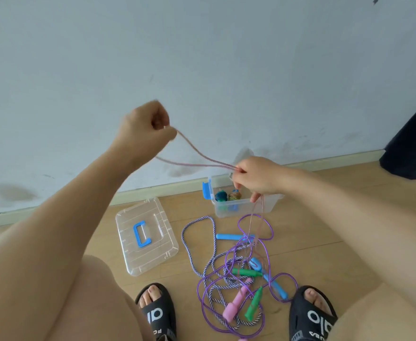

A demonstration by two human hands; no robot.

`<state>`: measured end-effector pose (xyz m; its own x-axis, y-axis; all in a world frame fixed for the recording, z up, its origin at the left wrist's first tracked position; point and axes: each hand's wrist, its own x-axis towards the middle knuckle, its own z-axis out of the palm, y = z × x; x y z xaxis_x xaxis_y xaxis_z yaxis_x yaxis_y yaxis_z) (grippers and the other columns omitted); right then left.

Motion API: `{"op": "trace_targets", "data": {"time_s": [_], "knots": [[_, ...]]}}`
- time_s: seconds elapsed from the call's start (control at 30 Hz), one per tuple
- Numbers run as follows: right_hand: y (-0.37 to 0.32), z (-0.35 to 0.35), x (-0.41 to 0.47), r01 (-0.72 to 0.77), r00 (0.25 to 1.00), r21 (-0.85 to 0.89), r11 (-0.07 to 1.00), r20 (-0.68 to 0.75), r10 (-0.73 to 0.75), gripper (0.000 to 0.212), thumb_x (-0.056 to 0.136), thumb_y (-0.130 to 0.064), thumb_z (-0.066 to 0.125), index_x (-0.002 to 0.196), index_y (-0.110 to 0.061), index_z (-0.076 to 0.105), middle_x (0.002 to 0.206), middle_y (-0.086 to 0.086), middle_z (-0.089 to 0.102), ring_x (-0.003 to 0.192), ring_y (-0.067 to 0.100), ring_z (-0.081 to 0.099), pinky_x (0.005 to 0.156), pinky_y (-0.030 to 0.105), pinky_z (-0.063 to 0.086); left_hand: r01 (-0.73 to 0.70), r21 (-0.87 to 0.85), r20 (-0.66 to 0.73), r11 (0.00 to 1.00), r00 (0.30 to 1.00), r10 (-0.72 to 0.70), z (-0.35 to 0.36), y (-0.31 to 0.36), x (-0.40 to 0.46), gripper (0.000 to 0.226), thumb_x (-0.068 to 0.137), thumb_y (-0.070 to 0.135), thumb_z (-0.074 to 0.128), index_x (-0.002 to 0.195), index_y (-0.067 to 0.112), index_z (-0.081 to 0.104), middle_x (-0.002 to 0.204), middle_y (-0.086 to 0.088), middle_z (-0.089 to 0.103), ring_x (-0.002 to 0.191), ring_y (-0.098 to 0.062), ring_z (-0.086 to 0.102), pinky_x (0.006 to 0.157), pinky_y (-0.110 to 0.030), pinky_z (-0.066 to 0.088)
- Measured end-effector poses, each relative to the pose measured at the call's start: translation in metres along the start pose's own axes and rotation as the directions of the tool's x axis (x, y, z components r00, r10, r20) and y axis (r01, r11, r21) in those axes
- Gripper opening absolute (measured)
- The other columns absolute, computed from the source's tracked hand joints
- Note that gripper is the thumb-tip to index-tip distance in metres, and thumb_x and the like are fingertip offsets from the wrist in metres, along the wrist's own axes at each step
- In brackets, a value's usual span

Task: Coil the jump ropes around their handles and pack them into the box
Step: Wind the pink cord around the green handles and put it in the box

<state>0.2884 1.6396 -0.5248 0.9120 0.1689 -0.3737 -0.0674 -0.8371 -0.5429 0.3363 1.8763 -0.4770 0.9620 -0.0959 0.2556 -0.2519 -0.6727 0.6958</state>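
Observation:
My left hand [145, 126] is raised in a fist and grips a loop of thin pink jump rope [197, 153]. My right hand [253, 178] pinches the same rope's strands above the clear box [241, 210]; the rope hangs down from it to the floor. Two coiled ropes [228, 196] lie inside the box. On the floor sits a tangle of a purple rope [267, 227] and a blue-and-white braided rope [189, 252], with a pink handle [236, 301], green handles [253, 303] and blue handles [231, 236].
The box's clear lid [145, 236] with a blue grip lies on the wooden floor at the left. A wall and skirting board stand right behind the box. My feet in black sandals [156, 308] flank the tangle. A dark object [413, 141] stands at the right.

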Motion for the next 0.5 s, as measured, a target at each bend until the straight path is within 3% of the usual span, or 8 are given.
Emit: {"op": "trace_targets", "data": {"time_s": [0.03, 0.1, 0.17, 0.2, 0.3, 0.37, 0.43, 0.5], "knots": [[-0.003, -0.002, 0.000, 0.004, 1.000, 0.092, 0.996, -0.015, -0.003, 0.028, 0.099, -0.026, 0.045, 0.086, -0.010, 0.064, 0.064, 0.000, 0.043, 0.052, 0.023, 0.064, 0.065, 0.033, 0.050, 0.091, 0.091, 0.189, 0.992, 0.976, -0.106, 0.001, -0.007, -0.002, 0.021, 0.078, 0.017, 0.068, 0.098, 0.020, 0.060, 0.080, 0.000, 0.063, 0.067, -0.018, 0.051, 0.060, -0.028, 0.041], [-0.015, -0.003, 0.000, 0.048, 0.997, 0.286, 0.957, -0.076, -0.028, 0.026, 0.096, -0.028, 0.050, 0.079, -0.013, 0.063, 0.064, 0.001, 0.039, 0.048, 0.022, 0.053, 0.064, 0.036, 0.049, 0.158, 0.360, 0.562, 0.919, 0.750, -0.349, 0.009, -0.020, -0.011, 0.068, 0.080, 0.030, 0.075, 0.138, 0.026, 0.040, 0.118, -0.003, 0.064, 0.099, -0.021, 0.060, 0.084, -0.034, 0.048], [-0.027, -0.002, -0.002, 0.099, 0.993, 0.448, 0.889, -0.106, -0.057, 0.021, 0.093, -0.025, 0.055, 0.077, -0.014, 0.062, 0.061, -0.001, 0.036, 0.049, 0.018, 0.040, 0.055, 0.032, 0.042, 0.091, 0.502, 0.712, 0.860, 0.520, -0.471, 0.019, -0.023, -0.021, 0.106, 0.071, 0.044, 0.082, 0.148, 0.047, 0.010, 0.150, -0.005, 0.042, 0.133, -0.029, 0.045, 0.110, -0.044, 0.037], [-0.033, 0.000, -0.003, 0.119, 0.992, 0.514, 0.849, -0.100, -0.078, 0.016, 0.092, -0.023, 0.057, 0.079, -0.013, 0.062, 0.059, -0.002, 0.035, 0.050, 0.017, 0.036, 0.051, 0.030, 0.038, 0.075, 0.475, 0.747, 0.877, 0.491, -0.447, 0.023, -0.021, -0.024, 0.113, 0.066, 0.045, 0.084, 0.146, 0.055, 0.005, 0.157, -0.004, 0.031, 0.140, -0.029, 0.036, 0.114, -0.047, 0.032], [-0.046, 0.004, -0.010, 0.156, 0.987, 0.646, 0.747, -0.080, -0.138, 0.003, 0.091, -0.009, 0.060, 0.091, -0.012, 0.059, 0.057, -0.006, 0.037, 0.049, 0.010, 0.033, 0.046, 0.023, 0.031, 0.136, 0.118, 0.789, 0.984, 0.588, -0.176, 0.029, -0.001, -0.024, 0.097, 0.072, 0.026, 0.085, 0.145, 0.045, 0.023, 0.150, 0.010, 0.040, 0.139, -0.009, 0.036, 0.110, -0.033, 0.034], [-0.049, 0.003, -0.014, 0.182, 0.981, 0.698, 0.692, -0.081, -0.175, 0.008, 0.091, -0.001, 0.056, 0.095, -0.008, 0.058, 0.057, -0.003, 0.038, 0.047, 0.009, 0.036, 0.045, 0.022, 0.030, 0.117, -0.069, 0.769, 0.991, 0.638, -0.022, 0.031, 0.006, -0.022, 0.052, 0.087, 0.016, 0.073, 0.131, 0.031, 0.051, 0.127, 0.015, 0.063, 0.121, 0.003, 0.053, 0.100, -0.026, 0.039], [-0.050, 0.001, -0.016, 0.217, 0.971, 0.716, 0.663, -0.092, -0.219, 0.009, 0.093, 0.000, 0.053, 0.098, -0.005, 0.058, 0.059, 0.003, 0.036, 0.047, 0.011, 0.039, 0.045, 0.022, 0.029, 0.062, -0.117, 0.718, 0.991, 0.695, 0.041, 0.031, 0.013, -0.023, 0.011, 0.097, 0.015, 0.057, 0.104, 0.017, 0.065, 0.100, 0.007, 0.074, 0.100, -0.004, 0.068, 0.096, -0.030, 0.048], [-0.047, -0.001, -0.013, 0.236, 0.969, 0.687, 0.688, -0.117, -0.216, 0.011, 0.092, -0.002, 0.055, 0.100, -0.009, 0.059, 0.062, 0.002, 0.038, 0.047, 0.011, 0.036, 0.046, 0.023, 0.030, 0.117, -0.142, 0.657, 0.983, 0.754, 0.005, 0.030, 0.015, -0.022, 0.024, 0.101, 0.016, 0.047, 0.080, 0.011, 0.058, 0.070, 0.002, 0.063, 0.066, -0.014, 0.066, 0.081, -0.036, 0.057]]}}
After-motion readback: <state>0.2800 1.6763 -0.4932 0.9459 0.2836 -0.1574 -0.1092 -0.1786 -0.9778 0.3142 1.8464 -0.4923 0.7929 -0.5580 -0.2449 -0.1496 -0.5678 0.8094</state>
